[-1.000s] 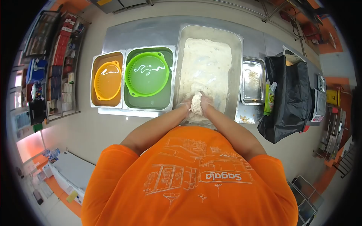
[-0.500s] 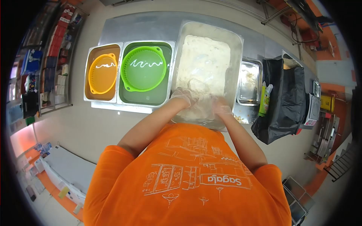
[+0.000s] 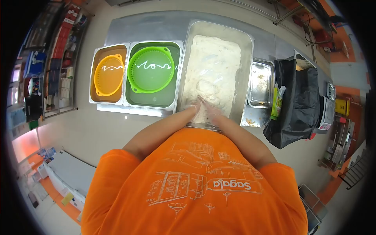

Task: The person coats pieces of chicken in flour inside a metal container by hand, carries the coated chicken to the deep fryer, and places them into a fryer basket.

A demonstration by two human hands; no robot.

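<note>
Work crowds the near end of the steel tub (image 3: pixel 246 64): left hand (image 3: pixel 193 106) and right hand (image 3: pixel 213 111) angle inward, fingertips nearly together, drawn in from that wider spread half a second ago. Whether either grips any dough (image 3: pixel 214 55), I can't tell. Just beyond, a lump (image 3: pixel 206 88) stands proud, seemingly not yet worked in; farther out, dough lies flatter, apparently already joined.
</note>
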